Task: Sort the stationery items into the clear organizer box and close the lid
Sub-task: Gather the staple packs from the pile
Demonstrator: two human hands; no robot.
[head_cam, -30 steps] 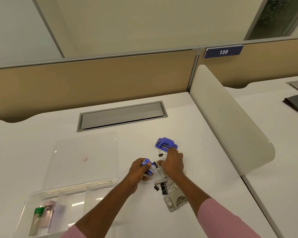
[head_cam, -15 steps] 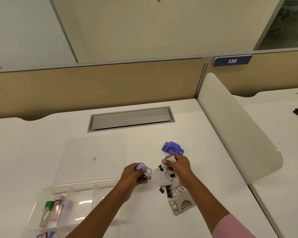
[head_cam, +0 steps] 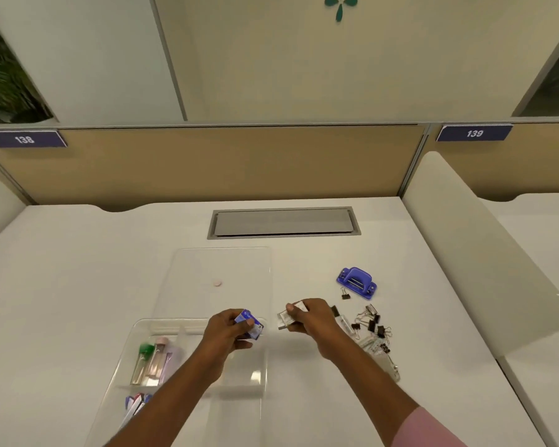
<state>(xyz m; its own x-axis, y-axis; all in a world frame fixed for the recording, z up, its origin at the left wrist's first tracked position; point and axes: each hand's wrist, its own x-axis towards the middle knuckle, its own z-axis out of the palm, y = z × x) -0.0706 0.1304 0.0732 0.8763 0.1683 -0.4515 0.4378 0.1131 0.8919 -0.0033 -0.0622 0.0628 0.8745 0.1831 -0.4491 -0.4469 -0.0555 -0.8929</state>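
Hands: L [head_cam: 225, 332] blue box [head_cam: 249, 324], R [head_cam: 315, 321] white box [head_cam: 285, 318].

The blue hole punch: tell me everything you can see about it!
The hole punch is blue-violet, seemingly shiny plastic, with a rounded lever over a wider flat base and a pale strip across its front. It sits upright on the white desk, right of the clear lid. A small black binder clip lies by its near-left corner; whether they touch is unclear. No hand touches it.
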